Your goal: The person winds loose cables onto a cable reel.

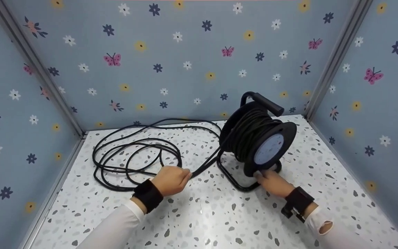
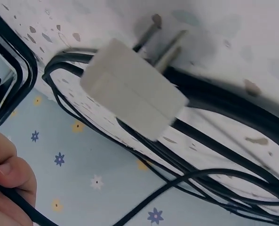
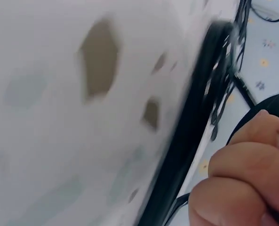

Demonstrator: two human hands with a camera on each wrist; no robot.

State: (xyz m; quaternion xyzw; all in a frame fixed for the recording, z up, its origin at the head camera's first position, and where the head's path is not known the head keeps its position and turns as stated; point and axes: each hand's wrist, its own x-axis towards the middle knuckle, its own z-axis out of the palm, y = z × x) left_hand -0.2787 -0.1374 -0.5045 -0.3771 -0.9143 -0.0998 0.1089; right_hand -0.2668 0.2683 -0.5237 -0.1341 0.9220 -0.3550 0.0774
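A black cable reel (image 1: 269, 148) with a pale blue round face stands tilted on its tubular stand (image 1: 229, 178), cable wound thickly on its drum. My left hand (image 1: 171, 180) grips the black cable (image 1: 204, 166) to the left of the reel; two strands run taut from the fist up to the drum. In the left wrist view a white plug (image 2: 134, 89) with metal pins shows over the loose loops. At the lower rim of the reel's face, my right hand (image 1: 274, 183) holds on with curled fingers (image 3: 243, 165); the exact part gripped is hidden.
Loose coils of cable (image 1: 136, 169) spread over the speckled white surface (image 1: 199, 221) on the left. The reel's carrying handle (image 1: 269, 104) points up near the back panel (image 1: 185, 79). Flowered side panels (image 1: 368, 138) enclose both sides.
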